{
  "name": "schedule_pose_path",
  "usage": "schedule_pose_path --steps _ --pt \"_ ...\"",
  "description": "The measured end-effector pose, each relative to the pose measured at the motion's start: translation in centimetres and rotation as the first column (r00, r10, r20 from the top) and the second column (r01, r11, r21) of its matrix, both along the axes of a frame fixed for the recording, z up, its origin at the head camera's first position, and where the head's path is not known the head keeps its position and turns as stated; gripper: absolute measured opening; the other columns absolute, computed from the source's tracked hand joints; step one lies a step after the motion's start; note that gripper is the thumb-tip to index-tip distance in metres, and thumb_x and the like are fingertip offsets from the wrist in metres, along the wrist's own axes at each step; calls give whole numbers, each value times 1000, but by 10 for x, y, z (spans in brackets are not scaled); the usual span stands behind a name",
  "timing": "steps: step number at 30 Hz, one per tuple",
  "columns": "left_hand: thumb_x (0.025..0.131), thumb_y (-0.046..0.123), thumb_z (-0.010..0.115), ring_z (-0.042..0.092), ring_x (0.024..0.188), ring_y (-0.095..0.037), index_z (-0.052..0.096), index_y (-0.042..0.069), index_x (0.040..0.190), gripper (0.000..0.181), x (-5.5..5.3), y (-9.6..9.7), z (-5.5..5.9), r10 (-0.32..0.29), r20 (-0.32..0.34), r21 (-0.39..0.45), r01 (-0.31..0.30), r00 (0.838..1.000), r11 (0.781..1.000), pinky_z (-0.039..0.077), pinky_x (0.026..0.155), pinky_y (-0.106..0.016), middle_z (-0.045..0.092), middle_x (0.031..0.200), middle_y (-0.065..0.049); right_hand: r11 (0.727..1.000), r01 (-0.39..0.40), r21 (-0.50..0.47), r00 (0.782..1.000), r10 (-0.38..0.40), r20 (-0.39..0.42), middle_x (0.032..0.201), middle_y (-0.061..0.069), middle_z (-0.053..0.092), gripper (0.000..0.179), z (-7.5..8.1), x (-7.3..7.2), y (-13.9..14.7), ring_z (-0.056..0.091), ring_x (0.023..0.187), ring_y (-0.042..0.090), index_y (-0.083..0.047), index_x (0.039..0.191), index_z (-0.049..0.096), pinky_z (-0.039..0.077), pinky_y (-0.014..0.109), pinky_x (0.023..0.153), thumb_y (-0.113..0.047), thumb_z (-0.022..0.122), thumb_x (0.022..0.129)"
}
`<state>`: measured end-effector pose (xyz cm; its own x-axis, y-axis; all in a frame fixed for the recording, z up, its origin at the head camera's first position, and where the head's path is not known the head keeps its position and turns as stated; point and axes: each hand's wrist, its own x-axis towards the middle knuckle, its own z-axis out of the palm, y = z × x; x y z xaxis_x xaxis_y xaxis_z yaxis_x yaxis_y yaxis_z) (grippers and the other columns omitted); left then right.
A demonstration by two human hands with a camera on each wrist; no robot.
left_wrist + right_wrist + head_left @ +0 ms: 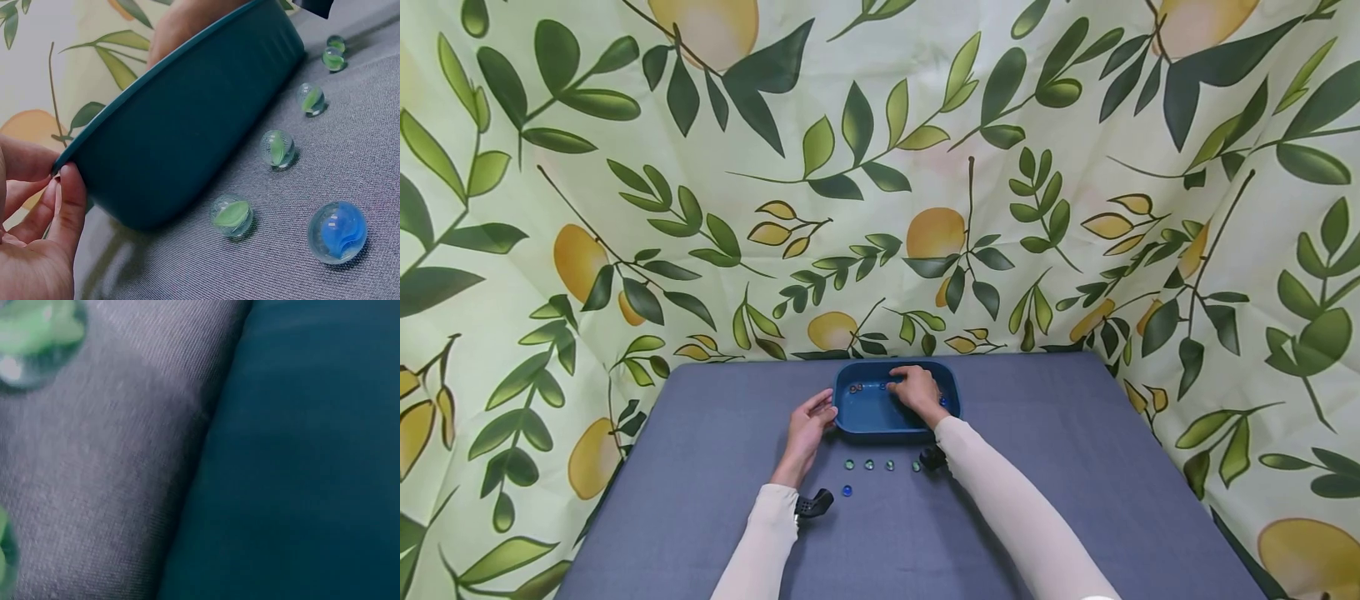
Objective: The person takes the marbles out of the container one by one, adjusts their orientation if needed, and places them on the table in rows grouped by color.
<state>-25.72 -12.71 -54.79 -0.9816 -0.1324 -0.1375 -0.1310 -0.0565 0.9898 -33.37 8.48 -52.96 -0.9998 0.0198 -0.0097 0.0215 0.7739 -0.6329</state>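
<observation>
A dark blue rectangular tub [872, 417] stands on the cloth near the table's back edge. My left hand [807, 429] pinches its left rim between thumb and fingers, plain in the left wrist view. My right hand [917, 390] reaches inside the tub, its thumb and forefinger apart beside a small marble [883, 386]. Brownish marbles [854, 387] lie in the tub's far left, and a blue one [942, 401] near its right wall. In the right wrist view the tub wall [300, 456] hides that hand.
Several clear marbles with green swirls, one of them a green marble [231, 215], form a row on the grey-blue cloth [715, 467] before the tub. Nearer me lies a blue marble [337, 232]. A lemon-print curtain [865, 275] hangs behind the table.
</observation>
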Motion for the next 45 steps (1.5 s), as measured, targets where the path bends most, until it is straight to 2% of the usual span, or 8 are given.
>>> schedule_pose_path --steps 15,25,34,39,45 --pt "95 6 61 58 99 -9 55 3 138 44 0 1 3 6 -8 -1 -6 1000 1000 51 75 -22 56 135 -22 1000 10 26 1000 -10 -16 121 8 71 26 -8 -6 2 67 101 31 -24 110 76 53 50 83 -30 75 86" --pt "95 6 61 59 98 -10 56 3 137 43 0 1 2 13 -7 -4 -13 1000 1000 52 77 -25 57 133 -22 999 2 50 1000 -3 21 122 8 70 24 -10 -5 4 65 107 33 -23 109 76 50 52 88 -29 74 87" --pt "94 5 62 59 97 -8 56 3 136 43 0 1 2 16 -11 10 -16 1000 1000 51 75 -22 57 132 -21 999 2 47 1000 -3 23 122 8 70 22 -10 -5 3 65 106 31 -22 108 77 50 52 90 -28 74 86" --pt "95 6 62 58 95 -7 55 3 138 44 1 1 2 10 -4 14 -10 1000 1000 52 77 -26 56 134 -21 999 10 40 1000 -10 6 121 8 70 22 -11 -5 2 65 106 31 -22 108 77 50 52 88 -28 74 86" --pt "94 6 62 58 95 -7 55 2 138 44 0 1 -1 6 -9 6 -5 1000 1000 53 79 -28 56 134 -22 999 -21 33 1000 21 -3 121 7 71 24 -13 -7 2 66 102 29 -22 110 76 50 50 89 -27 74 87"
